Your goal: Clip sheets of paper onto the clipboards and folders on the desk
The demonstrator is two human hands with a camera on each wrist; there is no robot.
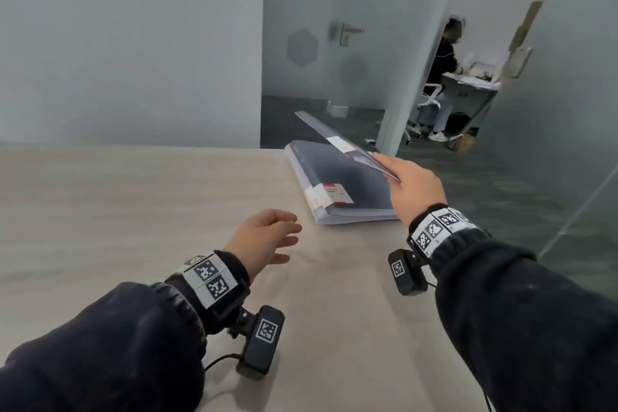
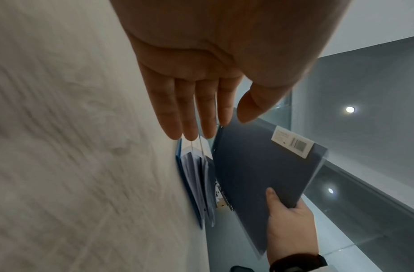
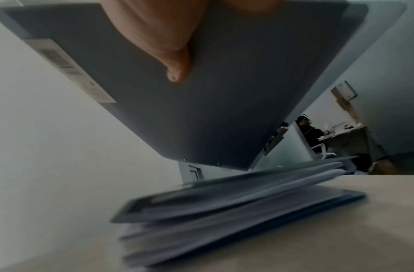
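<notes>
A stack of dark blue folders (image 1: 337,184) (image 2: 196,184) (image 3: 224,211) with white paper between them lies at the desk's far right edge. My right hand (image 1: 411,184) (image 2: 287,220) grips the top dark folder (image 1: 329,134) (image 2: 259,165) (image 3: 212,101) by its near edge and holds it tilted up off the stack; a barcode label (image 2: 292,141) shows on its underside. My left hand (image 1: 267,237) (image 2: 201,92) hovers over the desk left of the stack, fingers straight, holding nothing.
The pale wood-grain desk (image 1: 150,211) stretches left and toward me. Its right edge drops to dark carpet (image 1: 485,184). Beyond a glass partition (image 1: 551,110), a person (image 1: 441,77) sits at another desk. A door with a handle (image 1: 347,32) stands behind.
</notes>
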